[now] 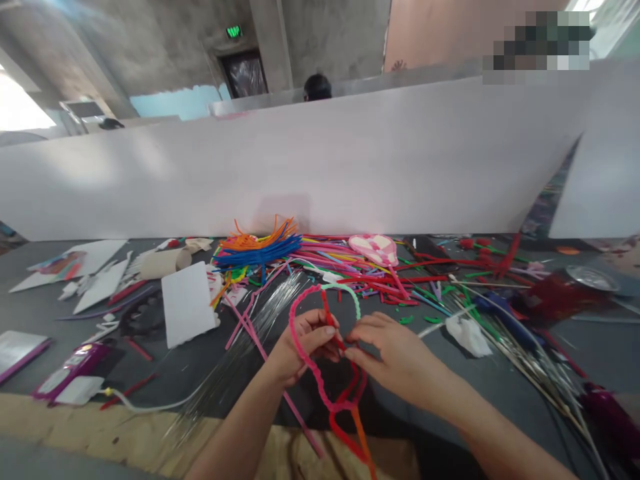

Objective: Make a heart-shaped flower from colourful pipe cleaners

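Note:
A loop of twisted pipe cleaner (314, 367), pink on most of its length and mint green at the upper right, hangs around the fingers of my left hand (310, 340). That hand pinches a red pipe cleaner (327, 308) whose end points up inside the loop. From the right, my right hand (387, 343) closes its thumb and fingers on the same red piece, close to the left fingertips. Below the hands, the loop meets more red strands and an orange pipe cleaner (362, 437) that runs down to the bottom edge.
Behind my hands lie a blue bundle (260, 252) and many loose pipe cleaners. A checked pink heart (375, 249) rests on them. White card (188, 305), a cardboard tube (165, 264) and a purple device (73, 370) are leftward; a red can (565, 300) stands right. A white partition (300, 160) borders the table.

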A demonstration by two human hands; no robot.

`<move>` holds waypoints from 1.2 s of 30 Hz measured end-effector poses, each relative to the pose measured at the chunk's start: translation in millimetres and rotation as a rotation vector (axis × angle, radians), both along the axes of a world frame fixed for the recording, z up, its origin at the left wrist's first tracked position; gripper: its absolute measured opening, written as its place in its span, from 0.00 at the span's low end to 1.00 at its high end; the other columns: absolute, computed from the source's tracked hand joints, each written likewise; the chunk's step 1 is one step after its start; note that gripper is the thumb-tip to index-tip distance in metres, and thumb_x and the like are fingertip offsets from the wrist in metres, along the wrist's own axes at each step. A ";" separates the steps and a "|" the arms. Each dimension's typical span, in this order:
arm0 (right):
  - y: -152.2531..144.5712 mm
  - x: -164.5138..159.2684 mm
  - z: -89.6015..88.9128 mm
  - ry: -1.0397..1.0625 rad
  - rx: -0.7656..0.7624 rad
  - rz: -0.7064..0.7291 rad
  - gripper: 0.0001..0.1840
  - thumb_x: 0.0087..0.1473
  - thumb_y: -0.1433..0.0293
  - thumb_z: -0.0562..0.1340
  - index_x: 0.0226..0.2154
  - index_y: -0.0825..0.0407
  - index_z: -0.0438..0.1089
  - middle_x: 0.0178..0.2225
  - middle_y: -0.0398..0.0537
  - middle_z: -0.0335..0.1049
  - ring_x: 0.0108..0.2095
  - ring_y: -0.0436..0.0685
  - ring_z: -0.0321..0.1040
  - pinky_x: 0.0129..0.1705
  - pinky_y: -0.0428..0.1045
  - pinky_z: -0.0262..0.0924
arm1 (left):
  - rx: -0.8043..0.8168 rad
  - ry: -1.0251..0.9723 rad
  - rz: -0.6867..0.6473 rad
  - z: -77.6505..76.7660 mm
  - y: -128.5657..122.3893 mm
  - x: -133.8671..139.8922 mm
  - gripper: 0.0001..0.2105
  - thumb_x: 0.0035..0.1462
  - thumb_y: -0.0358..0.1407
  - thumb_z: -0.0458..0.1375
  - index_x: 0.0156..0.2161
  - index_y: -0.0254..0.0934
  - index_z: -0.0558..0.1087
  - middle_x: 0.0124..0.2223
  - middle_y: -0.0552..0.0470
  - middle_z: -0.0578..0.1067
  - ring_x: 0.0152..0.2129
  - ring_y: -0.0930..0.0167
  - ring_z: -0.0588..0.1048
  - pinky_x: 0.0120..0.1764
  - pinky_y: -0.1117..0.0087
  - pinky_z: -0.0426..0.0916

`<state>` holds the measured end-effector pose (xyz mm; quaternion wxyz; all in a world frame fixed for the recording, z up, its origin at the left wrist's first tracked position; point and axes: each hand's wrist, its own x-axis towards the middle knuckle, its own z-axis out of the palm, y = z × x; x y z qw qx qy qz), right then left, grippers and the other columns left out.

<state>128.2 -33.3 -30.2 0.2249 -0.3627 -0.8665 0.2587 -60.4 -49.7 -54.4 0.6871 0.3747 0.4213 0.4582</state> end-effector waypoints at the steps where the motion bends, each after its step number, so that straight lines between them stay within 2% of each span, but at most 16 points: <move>1: 0.9 -2.6 -3.2 -0.008 -0.048 0.003 0.05 0.52 0.72 0.59 0.29 0.51 0.72 0.30 0.45 0.71 0.35 0.54 0.65 0.37 0.47 0.58 | -0.007 -0.013 -0.008 -2.9 -0.1 0.3 0.11 0.46 0.36 0.64 0.33 0.32 0.70 0.26 0.52 0.75 0.19 0.75 0.74 0.24 0.75 0.70; 5: 2.7 -8.4 -11.7 0.047 -0.255 -0.004 0.10 0.51 0.76 0.54 0.25 0.52 0.69 0.24 0.42 0.68 0.26 0.49 0.62 0.28 0.43 0.53 | -0.042 -0.070 -0.012 -10.6 -2.1 0.7 0.12 0.48 0.39 0.63 0.32 0.32 0.71 0.28 0.51 0.75 0.21 0.73 0.75 0.25 0.74 0.71; 9: 4.8 -10.8 -20.3 0.064 -0.360 -0.034 0.09 0.50 0.76 0.53 0.25 0.53 0.67 0.21 0.39 0.65 0.22 0.47 0.59 0.24 0.42 0.50 | -0.087 -0.061 0.022 -16.7 -2.5 2.3 0.13 0.52 0.44 0.59 0.31 0.33 0.70 0.25 0.53 0.73 0.18 0.75 0.74 0.21 0.76 0.69; 13: 7.2 -11.9 -26.9 0.045 -0.371 -0.049 0.08 0.52 0.75 0.52 0.25 0.52 0.64 0.20 0.38 0.63 0.21 0.47 0.58 0.24 0.42 0.48 | -0.124 -0.032 0.035 -19.9 -1.9 4.0 0.14 0.50 0.44 0.61 0.30 0.33 0.68 0.21 0.55 0.72 0.16 0.76 0.73 0.19 0.78 0.67; 18: 10.8 -10.2 -30.3 0.036 -0.362 -0.071 0.09 0.53 0.74 0.52 0.25 0.52 0.63 0.21 0.38 0.62 0.22 0.47 0.58 0.24 0.42 0.48 | -0.141 -0.043 0.009 -18.1 -0.8 1.9 0.14 0.48 0.42 0.63 0.31 0.32 0.70 0.22 0.51 0.74 0.19 0.73 0.75 0.18 0.80 0.63; 21: 11.1 -9.5 -30.1 0.068 -0.368 -0.077 0.09 0.54 0.73 0.52 0.25 0.51 0.63 0.21 0.37 0.62 0.22 0.47 0.58 0.25 0.43 0.49 | -0.117 -0.024 0.012 -18.2 0.6 0.4 0.14 0.42 0.39 0.67 0.32 0.32 0.71 0.24 0.51 0.74 0.21 0.71 0.75 0.18 0.79 0.62; 25: 9.7 -9.5 -28.0 0.164 -0.411 -0.102 0.08 0.55 0.71 0.53 0.26 0.52 0.64 0.22 0.37 0.62 0.23 0.47 0.57 0.26 0.43 0.50 | -0.102 0.038 0.046 -22.7 2.3 0.6 0.15 0.42 0.41 0.67 0.29 0.31 0.70 0.20 0.52 0.72 0.19 0.72 0.74 0.16 0.79 0.58; 28: 9.1 -8.0 -25.4 0.284 -0.538 -0.152 0.05 0.54 0.69 0.54 0.34 0.51 0.64 0.22 0.37 0.63 0.22 0.47 0.57 0.25 0.43 0.51 | -0.080 0.084 0.048 -26.9 2.3 1.8 0.14 0.43 0.41 0.66 0.28 0.32 0.69 0.20 0.53 0.71 0.18 0.75 0.71 0.17 0.79 0.57; 31: 9.5 -4.1 -21.4 0.417 -0.774 -0.084 0.11 0.53 0.68 0.57 0.41 0.52 0.63 0.23 0.37 0.63 0.24 0.47 0.59 0.27 0.43 0.53 | -0.045 0.118 0.052 -28.0 1.7 3.0 0.14 0.46 0.42 0.64 0.29 0.32 0.68 0.21 0.55 0.71 0.16 0.78 0.67 0.18 0.78 0.56; 34: 11.5 0.5 -17.8 0.528 -0.963 -0.005 0.15 0.52 0.66 0.60 0.43 0.52 0.63 0.22 0.36 0.61 0.23 0.46 0.57 0.27 0.42 0.52 | -0.020 0.116 0.083 -24.1 2.7 1.9 0.14 0.48 0.42 0.62 0.31 0.33 0.67 0.22 0.54 0.72 0.17 0.78 0.68 0.20 0.78 0.56; 36: 14.4 3.9 -16.7 0.613 -1.002 -0.013 0.16 0.52 0.63 0.61 0.42 0.53 0.65 0.23 0.37 0.60 0.23 0.46 0.57 0.27 0.43 0.52 | -0.011 0.089 0.116 -20.2 4.8 -0.6 0.13 0.48 0.42 0.62 0.31 0.33 0.66 0.23 0.53 0.73 0.19 0.77 0.68 0.20 0.78 0.56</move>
